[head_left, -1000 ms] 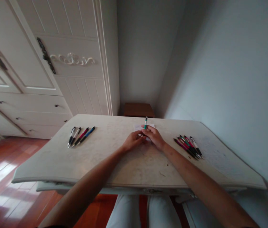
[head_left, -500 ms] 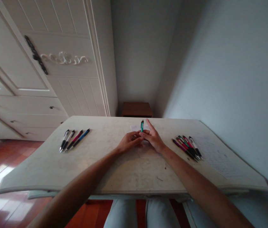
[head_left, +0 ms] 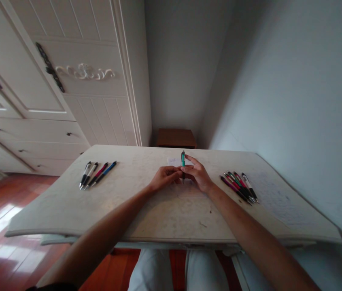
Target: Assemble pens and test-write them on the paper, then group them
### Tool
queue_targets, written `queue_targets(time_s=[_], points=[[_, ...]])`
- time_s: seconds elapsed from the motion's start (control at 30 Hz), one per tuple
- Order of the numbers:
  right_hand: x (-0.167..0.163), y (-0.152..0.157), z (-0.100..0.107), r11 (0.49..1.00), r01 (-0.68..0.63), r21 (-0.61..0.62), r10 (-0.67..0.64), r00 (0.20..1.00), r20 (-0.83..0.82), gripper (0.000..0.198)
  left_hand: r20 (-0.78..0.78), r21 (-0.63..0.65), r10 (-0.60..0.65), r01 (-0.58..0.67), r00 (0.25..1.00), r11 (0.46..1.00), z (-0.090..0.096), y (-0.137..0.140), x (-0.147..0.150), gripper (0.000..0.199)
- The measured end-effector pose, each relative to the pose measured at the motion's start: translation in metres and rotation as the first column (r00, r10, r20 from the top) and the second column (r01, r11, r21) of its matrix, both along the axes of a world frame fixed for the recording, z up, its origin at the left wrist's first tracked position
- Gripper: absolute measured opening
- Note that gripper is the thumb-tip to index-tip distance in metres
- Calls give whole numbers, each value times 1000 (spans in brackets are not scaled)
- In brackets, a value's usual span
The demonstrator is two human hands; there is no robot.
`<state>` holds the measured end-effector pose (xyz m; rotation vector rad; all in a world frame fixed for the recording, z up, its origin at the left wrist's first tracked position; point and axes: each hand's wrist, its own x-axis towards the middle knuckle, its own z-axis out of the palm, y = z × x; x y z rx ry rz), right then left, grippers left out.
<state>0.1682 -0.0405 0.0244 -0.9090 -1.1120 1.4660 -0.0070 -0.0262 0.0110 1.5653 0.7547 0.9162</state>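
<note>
Over the middle of the table, a green pen [head_left: 183, 161] with a black clip stands nearly upright between my hands. Its tip points down below the fingers. My left hand [head_left: 165, 178] is closed, its fingertips pinching at the pen's lower barrel. From the other side, my right hand [head_left: 199, 176] grips the barrel with thumb and fingers, the index finger bent close to the pen's top. Part of the barrel is hidden behind the fingers. A small white slip of paper [head_left: 172, 161] lies just behind the hands.
On the left of the white table [head_left: 134, 161] lie several pens [head_left: 100, 173] in a row. To the right sits a bunch of several pens [head_left: 240, 185], beside a scribbled sheet [head_left: 280, 202]. A white wardrobe [head_left: 94, 85] stands behind left, a wall [head_left: 295, 101] at right.
The pen has turned more upright, so its tip now shows below my hands. My right index finger, stretched out before, has bent toward the pen's top. The view has shifted slightly.
</note>
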Motion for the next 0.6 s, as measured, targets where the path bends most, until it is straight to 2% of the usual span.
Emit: queue_targets(time_s=[0.17, 0.3, 0.47, 0.6], points=[[-2, -3, 1, 1000, -11, 9, 12, 999, -52, 113, 52, 51, 144, -146, 988, 988, 6, 3, -3, 40], [-2, -7, 3, 999, -44, 2, 45, 998, -35, 116, 124, 63, 260, -269, 958, 961, 6, 11, -9, 43], [-2, -11, 5, 992, -126, -28, 126, 992, 18, 111, 142, 57, 243, -253, 959, 966, 11, 12, -14, 49], [-5, -11, 5, 995, -99, -29, 100, 995, 20, 109, 127, 86, 199, -210, 972, 974, 13, 9, -13, 45]])
